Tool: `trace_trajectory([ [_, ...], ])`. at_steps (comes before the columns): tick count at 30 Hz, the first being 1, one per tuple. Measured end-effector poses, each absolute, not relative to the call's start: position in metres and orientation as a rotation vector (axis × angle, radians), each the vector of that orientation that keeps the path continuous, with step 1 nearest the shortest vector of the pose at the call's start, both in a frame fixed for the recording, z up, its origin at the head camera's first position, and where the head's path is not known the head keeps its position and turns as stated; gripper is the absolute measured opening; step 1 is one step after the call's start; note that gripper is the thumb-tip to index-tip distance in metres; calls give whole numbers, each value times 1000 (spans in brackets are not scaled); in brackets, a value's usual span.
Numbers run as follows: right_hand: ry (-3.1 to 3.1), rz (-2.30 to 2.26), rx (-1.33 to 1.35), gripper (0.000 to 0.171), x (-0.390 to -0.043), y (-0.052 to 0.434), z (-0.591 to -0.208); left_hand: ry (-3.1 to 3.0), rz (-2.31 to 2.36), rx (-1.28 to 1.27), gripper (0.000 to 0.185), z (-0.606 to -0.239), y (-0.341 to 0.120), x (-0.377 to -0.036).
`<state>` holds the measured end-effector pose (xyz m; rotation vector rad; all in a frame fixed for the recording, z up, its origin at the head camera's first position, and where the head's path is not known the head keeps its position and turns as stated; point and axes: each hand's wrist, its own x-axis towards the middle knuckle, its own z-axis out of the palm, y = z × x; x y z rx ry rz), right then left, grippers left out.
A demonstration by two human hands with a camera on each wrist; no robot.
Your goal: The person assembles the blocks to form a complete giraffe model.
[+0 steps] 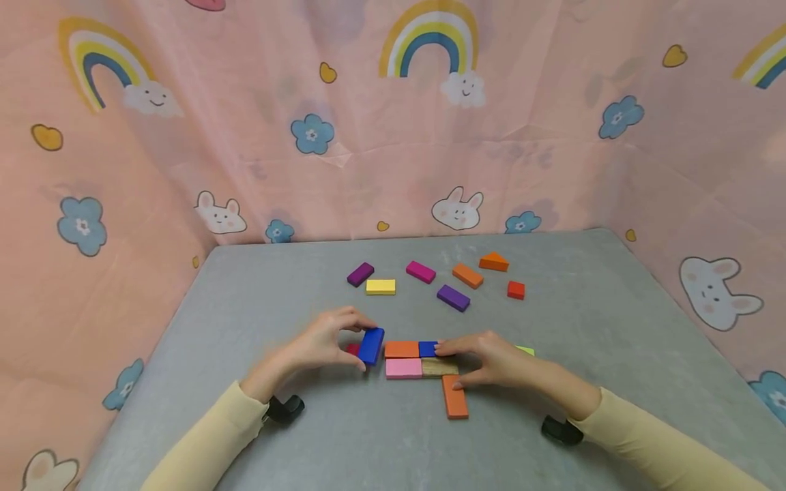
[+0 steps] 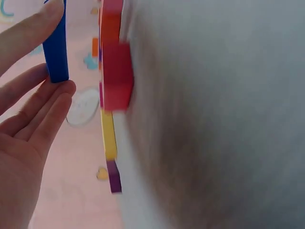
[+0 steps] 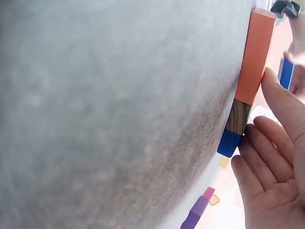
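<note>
My left hand (image 1: 325, 341) pinches a long blue block (image 1: 371, 346) by its ends between thumb and fingers; in the left wrist view, the blue block (image 2: 57, 45) is held off the table. A red block (image 1: 353, 349) sits partly hidden behind it. My right hand (image 1: 491, 360) rests over the grouped blocks, fingertips on a small blue block (image 1: 427, 349) and thumb on an upright-lying orange block (image 1: 456, 399). Grouped with these are another orange block (image 1: 402, 350), a pink block (image 1: 403, 369) and a wood-grained block (image 1: 434, 367).
Farther back on the grey table (image 1: 258, 286) lie loose blocks: yellow (image 1: 381, 287), dark purple (image 1: 360, 274), magenta (image 1: 420, 272), violet (image 1: 453, 298), orange (image 1: 468, 275), an orange triangle (image 1: 494, 262) and red (image 1: 516, 290). A lime block (image 1: 526, 350) shows behind my right hand. Patterned pink cloth (image 1: 368, 177) surrounds the table.
</note>
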<state>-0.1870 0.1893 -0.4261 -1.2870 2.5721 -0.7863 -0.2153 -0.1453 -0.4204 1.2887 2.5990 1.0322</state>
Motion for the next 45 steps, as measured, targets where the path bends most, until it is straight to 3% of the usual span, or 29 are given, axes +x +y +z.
trace_trajectory([
  [16, 2581, -783, -1271, 53, -187, 189, -427, 2529, 836, 1305, 61, -421, -121, -165],
  [45, 2584, -775, -1282, 53, -187, 188, -427, 2569, 636, 1355, 65, -428, -113, -161],
])
